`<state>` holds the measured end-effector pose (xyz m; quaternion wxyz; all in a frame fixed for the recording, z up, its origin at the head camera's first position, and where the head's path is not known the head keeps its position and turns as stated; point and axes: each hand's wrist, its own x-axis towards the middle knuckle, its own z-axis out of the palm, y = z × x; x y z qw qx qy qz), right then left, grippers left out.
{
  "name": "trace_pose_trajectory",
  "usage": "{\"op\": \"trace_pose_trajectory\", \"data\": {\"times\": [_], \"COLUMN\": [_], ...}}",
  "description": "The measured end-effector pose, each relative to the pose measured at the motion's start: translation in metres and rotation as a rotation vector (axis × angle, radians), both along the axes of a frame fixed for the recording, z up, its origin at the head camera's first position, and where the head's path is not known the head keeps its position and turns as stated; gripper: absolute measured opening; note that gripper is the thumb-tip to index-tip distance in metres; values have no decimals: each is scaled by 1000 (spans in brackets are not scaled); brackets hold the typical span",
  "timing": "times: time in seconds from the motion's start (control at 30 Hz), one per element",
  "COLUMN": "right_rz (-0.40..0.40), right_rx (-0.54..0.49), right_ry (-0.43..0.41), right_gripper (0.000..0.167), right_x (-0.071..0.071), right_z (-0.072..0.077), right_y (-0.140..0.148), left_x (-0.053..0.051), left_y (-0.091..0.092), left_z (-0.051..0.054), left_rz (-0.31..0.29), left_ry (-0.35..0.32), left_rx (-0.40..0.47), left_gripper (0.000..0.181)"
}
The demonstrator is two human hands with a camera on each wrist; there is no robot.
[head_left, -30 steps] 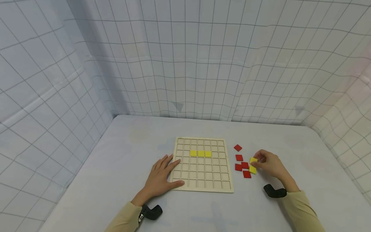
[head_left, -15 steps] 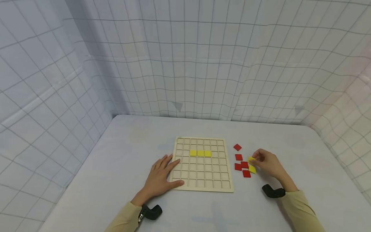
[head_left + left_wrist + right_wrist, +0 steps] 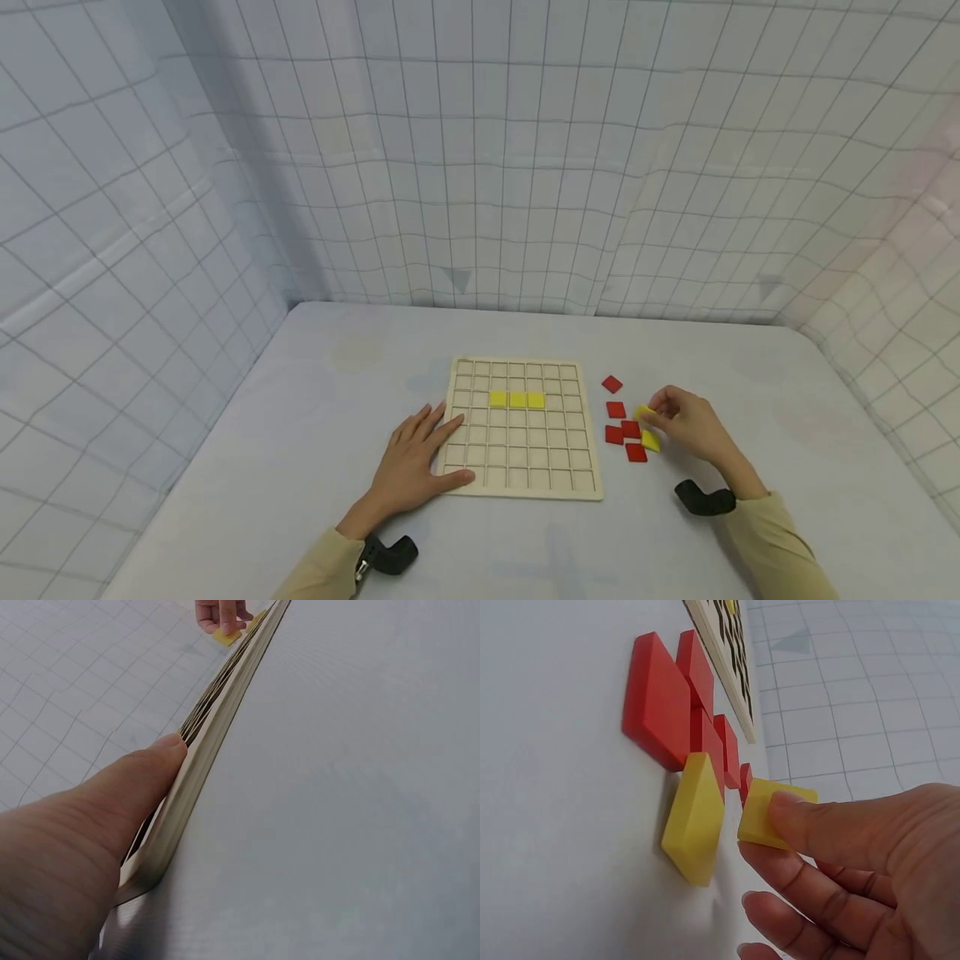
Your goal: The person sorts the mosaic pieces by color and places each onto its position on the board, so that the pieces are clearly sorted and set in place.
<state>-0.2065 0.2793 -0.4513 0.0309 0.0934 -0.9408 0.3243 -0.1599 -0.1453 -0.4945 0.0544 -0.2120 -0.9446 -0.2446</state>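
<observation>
My right hand [image 3: 692, 423] pinches a yellow square tile [image 3: 759, 814] between thumb and fingers, off the table at the right of the board. Just below it lies another yellow tile [image 3: 695, 821], touching the cluster of red tiles [image 3: 660, 705]. At the left, my left hand [image 3: 408, 458] is spread with straight fingers, resting on the left edge of the cream grid board [image 3: 596, 475]. Its thumb [image 3: 150, 772] presses on the rim near the front corner. Three yellow tiles [image 3: 517, 400] sit side by side in one row of the board's upper part.
Several red tiles [image 3: 636, 452] lie loose between the board and the right hand; one red tile [image 3: 612, 384] is farther back and turned like a diamond. The white table [image 3: 360, 358] ends at a hanging white grid-patterned cloth [image 3: 480, 183].
My right hand has shifted slightly left, and the pinched yellow tile has moved left with it, away from above the other yellow tile. The left hand stays on the board.
</observation>
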Motion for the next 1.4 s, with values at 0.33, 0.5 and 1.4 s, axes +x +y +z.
{"op": "trace_pose_trajectory", "data": {"times": [0.33,0.5,1.4], "right_rz": [57,74,165], "right_rx": [-41,-66,-108], "right_ry": [82,127,52], "right_gripper": [19,16,11], "right_x": [-6,-9,-32], "right_z": [3,5,0], "right_y": [-17,-27,-94], "left_x": [-1,-2,2], "left_y": [-1,0,0], "left_z": [0,0,2], "left_rz": [0,-3,-8], "left_ry": [14,45,8], "left_rx": [-4,-9,-23], "left_gripper": [84,84,84]}}
